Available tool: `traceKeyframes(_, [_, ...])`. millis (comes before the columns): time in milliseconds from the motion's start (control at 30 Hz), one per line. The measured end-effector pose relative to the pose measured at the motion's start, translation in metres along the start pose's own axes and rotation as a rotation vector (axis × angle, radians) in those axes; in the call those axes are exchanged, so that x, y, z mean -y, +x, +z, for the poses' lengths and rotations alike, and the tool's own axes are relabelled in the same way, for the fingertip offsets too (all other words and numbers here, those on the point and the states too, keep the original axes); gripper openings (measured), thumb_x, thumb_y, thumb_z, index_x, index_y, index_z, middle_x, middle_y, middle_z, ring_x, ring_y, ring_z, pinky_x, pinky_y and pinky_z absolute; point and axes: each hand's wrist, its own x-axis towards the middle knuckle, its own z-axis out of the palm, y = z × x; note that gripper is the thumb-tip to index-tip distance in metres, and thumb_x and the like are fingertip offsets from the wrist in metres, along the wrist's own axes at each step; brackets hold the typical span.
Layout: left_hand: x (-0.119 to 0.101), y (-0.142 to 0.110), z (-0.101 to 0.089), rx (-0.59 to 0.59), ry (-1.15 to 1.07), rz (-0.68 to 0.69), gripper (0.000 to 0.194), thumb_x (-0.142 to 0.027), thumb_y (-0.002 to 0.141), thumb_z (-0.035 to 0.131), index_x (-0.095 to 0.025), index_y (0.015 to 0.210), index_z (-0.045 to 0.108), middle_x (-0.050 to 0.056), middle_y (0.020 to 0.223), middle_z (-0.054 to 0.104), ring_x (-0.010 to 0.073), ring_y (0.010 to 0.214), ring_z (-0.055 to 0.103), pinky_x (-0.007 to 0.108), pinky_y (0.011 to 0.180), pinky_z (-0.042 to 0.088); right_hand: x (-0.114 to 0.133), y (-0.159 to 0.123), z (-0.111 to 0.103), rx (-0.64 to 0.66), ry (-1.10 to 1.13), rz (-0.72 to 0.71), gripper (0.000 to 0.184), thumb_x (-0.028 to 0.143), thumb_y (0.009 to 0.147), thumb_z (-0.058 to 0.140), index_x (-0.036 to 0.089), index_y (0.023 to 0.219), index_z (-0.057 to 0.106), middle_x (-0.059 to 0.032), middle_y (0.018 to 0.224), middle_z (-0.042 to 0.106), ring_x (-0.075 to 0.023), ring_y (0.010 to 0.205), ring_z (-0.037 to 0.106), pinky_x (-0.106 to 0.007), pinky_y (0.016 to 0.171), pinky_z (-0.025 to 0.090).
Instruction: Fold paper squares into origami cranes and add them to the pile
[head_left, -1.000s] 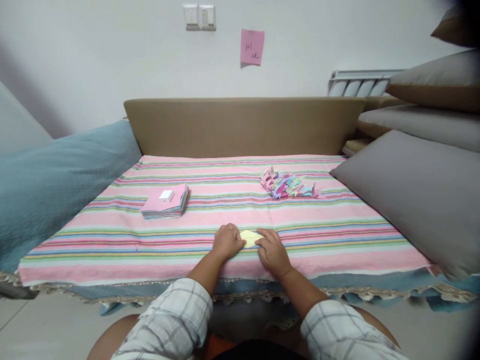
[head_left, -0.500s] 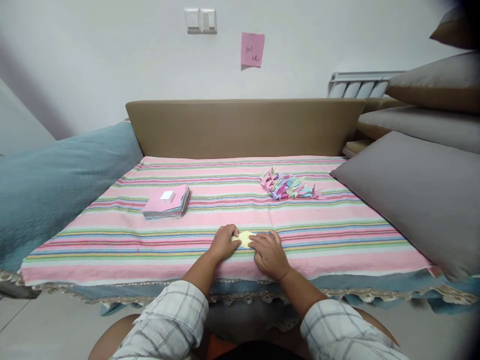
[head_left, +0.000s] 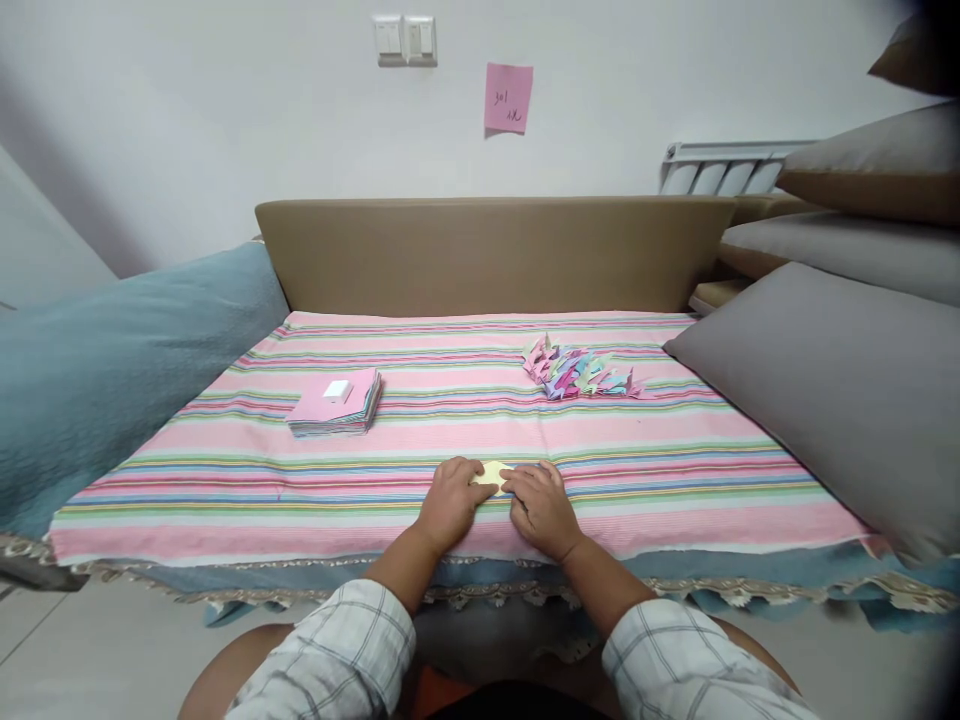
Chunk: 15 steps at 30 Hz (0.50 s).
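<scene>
A small piece of folded pale yellow paper point(head_left: 492, 474) lies on the striped cloth near the front edge, between my hands. My left hand point(head_left: 451, 503) grips its left end, the thumb along the near side and the fingers at the far side. On the right end rest the closed-up fingers of my right hand point(head_left: 544, 510), which cover that part of the paper. Farther back to the right is a heap of folded paper cranes point(head_left: 574, 372) in pink, purple, blue and green. A stack of square coloured paper point(head_left: 319, 405) sits at the left with a small white block point(head_left: 337, 391) on top.
The striped cloth point(head_left: 225, 480) covers the seat, with a brown backrest point(head_left: 487, 260) behind it. A blue-covered armrest point(head_left: 135, 350) bounds the left side. Grey cushions point(head_left: 840, 400) are piled at the right. A pink note point(head_left: 508, 98) hangs on the wall.
My right fingers have moved left over the paper and now cover its right end. My left hand has shifted its grip on the left end, its thumb now laid along the near side.
</scene>
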Motion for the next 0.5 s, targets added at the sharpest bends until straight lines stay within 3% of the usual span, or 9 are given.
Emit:
traceKeyframes(267, [-0.003,0.003,-0.001,0.029,0.100,0.060,0.017,-0.028,0.081,0.061,-0.032,0.095,0.068,0.004,0.105,0.059,0.0219,0.100,0.047,0.040,0.084,0.038,-0.002,0.000,0.002,-0.009,0.020,0.007,0.024,0.012,0.075,0.047,0.024,0.089,0.063,-0.0002,0.110,0.066,-0.0205,0.104,0.051,-0.044,0.102,0.021])
traceKeyframes(500, [0.005,-0.004,0.010,-0.086,0.016,0.033,0.024,-0.020,0.087,0.050,-0.030,0.098,0.069,0.006,0.099,0.057,0.0189,0.093,0.049,0.035,0.080,0.043,-0.003,0.000,0.001,-0.020,0.018,-0.021,0.030,0.013,0.077,0.046,0.023,0.098,0.064,-0.0012,0.112,0.066,-0.0205,0.103,0.051,-0.042,0.100,0.026])
